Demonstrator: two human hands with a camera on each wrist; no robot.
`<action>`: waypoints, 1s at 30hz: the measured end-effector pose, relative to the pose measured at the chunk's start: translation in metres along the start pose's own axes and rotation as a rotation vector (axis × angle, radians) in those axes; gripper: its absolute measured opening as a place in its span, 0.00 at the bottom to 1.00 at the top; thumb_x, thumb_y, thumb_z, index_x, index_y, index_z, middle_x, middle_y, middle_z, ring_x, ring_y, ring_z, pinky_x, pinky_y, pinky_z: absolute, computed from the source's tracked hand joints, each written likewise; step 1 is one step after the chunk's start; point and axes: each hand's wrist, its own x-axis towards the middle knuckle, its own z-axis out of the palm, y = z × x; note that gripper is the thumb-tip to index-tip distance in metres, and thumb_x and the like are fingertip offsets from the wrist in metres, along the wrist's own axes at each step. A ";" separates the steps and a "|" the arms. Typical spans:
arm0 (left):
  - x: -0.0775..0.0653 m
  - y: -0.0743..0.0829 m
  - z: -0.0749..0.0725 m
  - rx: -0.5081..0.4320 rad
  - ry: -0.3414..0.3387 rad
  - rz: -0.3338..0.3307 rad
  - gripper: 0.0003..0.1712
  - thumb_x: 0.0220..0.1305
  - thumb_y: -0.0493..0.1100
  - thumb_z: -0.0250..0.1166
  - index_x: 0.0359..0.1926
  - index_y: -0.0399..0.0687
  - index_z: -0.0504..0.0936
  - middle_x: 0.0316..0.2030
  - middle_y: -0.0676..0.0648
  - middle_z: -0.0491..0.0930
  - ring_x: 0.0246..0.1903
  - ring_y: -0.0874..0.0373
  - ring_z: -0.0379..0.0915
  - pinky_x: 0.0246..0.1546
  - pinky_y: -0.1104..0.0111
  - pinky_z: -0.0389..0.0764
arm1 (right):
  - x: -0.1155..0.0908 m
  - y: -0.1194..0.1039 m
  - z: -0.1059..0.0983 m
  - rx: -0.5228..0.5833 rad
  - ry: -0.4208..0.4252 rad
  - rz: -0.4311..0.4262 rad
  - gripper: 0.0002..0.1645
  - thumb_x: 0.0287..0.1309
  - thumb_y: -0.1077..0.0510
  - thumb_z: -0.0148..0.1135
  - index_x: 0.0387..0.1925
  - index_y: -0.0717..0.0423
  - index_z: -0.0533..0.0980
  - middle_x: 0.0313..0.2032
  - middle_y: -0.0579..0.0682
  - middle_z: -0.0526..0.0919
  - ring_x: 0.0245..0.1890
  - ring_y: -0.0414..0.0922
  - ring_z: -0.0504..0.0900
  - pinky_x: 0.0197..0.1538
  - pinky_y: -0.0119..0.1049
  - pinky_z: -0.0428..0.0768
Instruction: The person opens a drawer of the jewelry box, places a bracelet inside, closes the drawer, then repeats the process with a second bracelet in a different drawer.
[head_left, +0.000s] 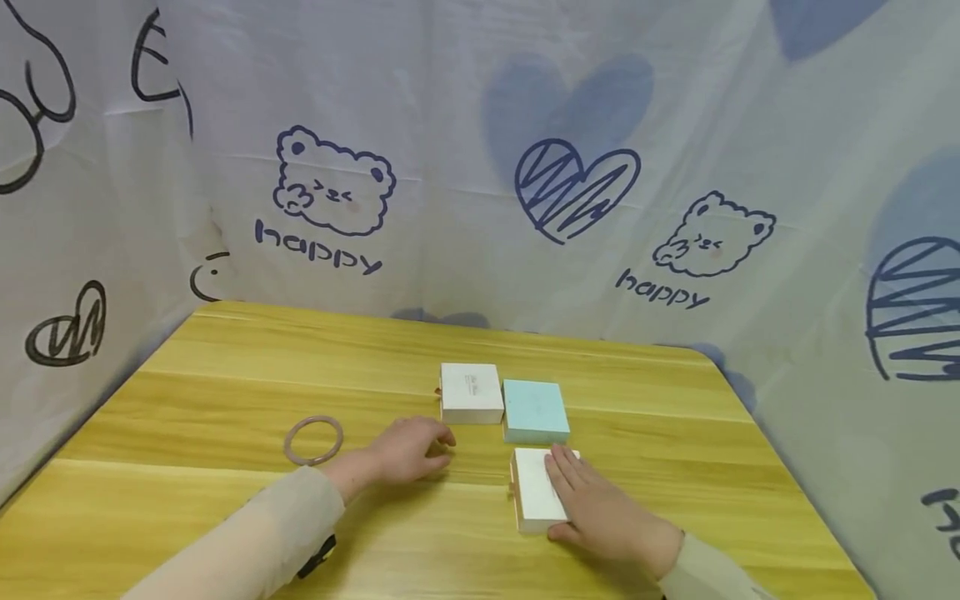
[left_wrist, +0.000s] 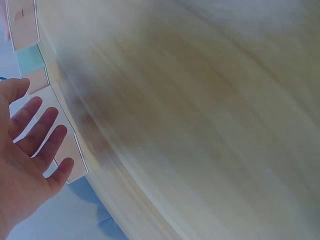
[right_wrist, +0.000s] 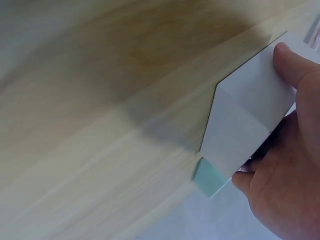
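My right hand [head_left: 603, 508] lies over the right part of the nearest white box [head_left: 536, 492], fingers along its top and thumb at its near edge. In the right wrist view the thumb presses that white box [right_wrist: 245, 95]; its remaining fingers are partly hidden. My left hand [head_left: 411, 450] hovers by the table with relaxed fingers, holding nothing, as the left wrist view shows the hand [left_wrist: 32, 155] spread. Beyond it sits a white box with small print [head_left: 471, 392] and a tab on its left side. Beside that stands a pale turquoise box [head_left: 536, 410].
A pinkish ring [head_left: 313, 440] lies on the wood-patterned table [head_left: 247, 358], left of my left hand. White cloth [head_left: 450, 100] printed with hearts and bears hangs behind and beside the table.
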 end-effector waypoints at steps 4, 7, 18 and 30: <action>0.001 0.001 0.002 -0.007 -0.001 0.010 0.13 0.61 0.45 0.61 0.44 0.44 0.80 0.44 0.47 0.82 0.49 0.50 0.77 0.54 0.53 0.73 | 0.016 -0.009 -0.001 -0.027 0.001 -0.004 0.49 0.61 0.37 0.49 0.67 0.71 0.52 0.69 0.68 0.52 0.70 0.59 0.53 0.69 0.49 0.59; 0.002 0.002 0.004 -0.021 -0.003 0.022 0.10 0.62 0.45 0.60 0.40 0.46 0.81 0.39 0.49 0.83 0.44 0.53 0.78 0.50 0.57 0.76 | 0.025 -0.014 -0.002 -0.041 0.006 -0.010 0.48 0.61 0.37 0.48 0.67 0.71 0.52 0.69 0.68 0.52 0.70 0.59 0.53 0.69 0.49 0.59; 0.015 0.020 0.011 -0.025 -0.067 0.048 0.15 0.65 0.50 0.56 0.30 0.49 0.83 0.29 0.54 0.79 0.30 0.64 0.69 0.34 0.70 0.70 | 0.030 -0.019 -0.002 -0.059 -0.019 0.049 0.49 0.61 0.38 0.50 0.68 0.70 0.50 0.70 0.67 0.50 0.71 0.58 0.51 0.70 0.47 0.59; 0.026 0.033 0.020 -0.143 -0.087 0.014 0.14 0.61 0.47 0.60 0.21 0.47 0.81 0.26 0.54 0.76 0.27 0.65 0.65 0.31 0.73 0.67 | 0.030 -0.019 -0.002 -0.082 -0.023 0.054 0.49 0.61 0.37 0.48 0.68 0.70 0.49 0.70 0.67 0.51 0.71 0.58 0.52 0.70 0.47 0.59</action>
